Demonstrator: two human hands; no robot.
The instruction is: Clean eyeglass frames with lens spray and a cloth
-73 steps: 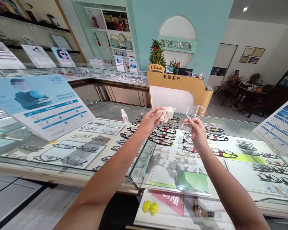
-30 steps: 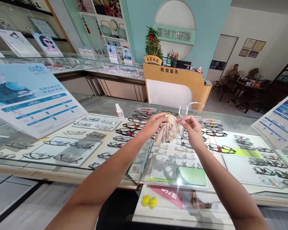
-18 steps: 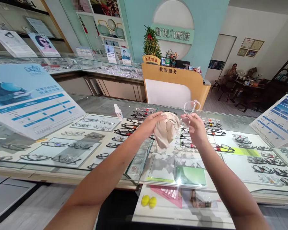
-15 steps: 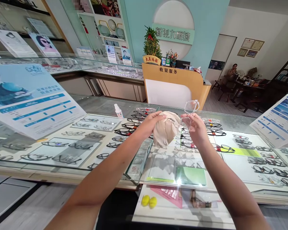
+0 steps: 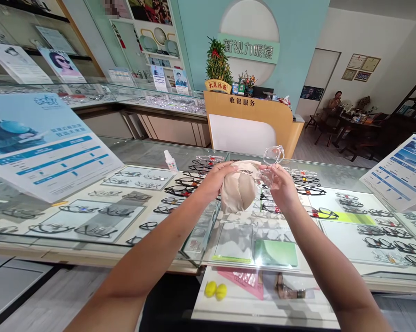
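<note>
A beige cloth (image 5: 238,191) with dark printing hangs from my left hand (image 5: 219,179), whose fingers are closed on its upper edge. My right hand (image 5: 282,184) pinches a pair of clear-framed eyeglasses (image 5: 273,154), one lens above the fingers and the other below, next to the cloth. The cloth's right edge reaches the glasses and the right fingertips; whether it wraps part of the frame I cannot tell. Both hands are above the glass display counter (image 5: 152,147). A white spray bottle (image 5: 170,161) stands on the glass, left of my left hand.
Rows of eyeglasses (image 5: 183,190) lie under the counter glass. Printed stands rise at left (image 5: 52,147) and right (image 5: 401,177). Below, an open drawer (image 5: 235,311) holds two yellow objects (image 5: 215,290) and a pink packet. Beyond are a wooden cashier desk (image 5: 252,120) and a seated person (image 5: 335,101).
My right hand and the eyeglasses have shifted slightly left, closer to the cloth. The cloth's folds and its visible printing have changed shape.
</note>
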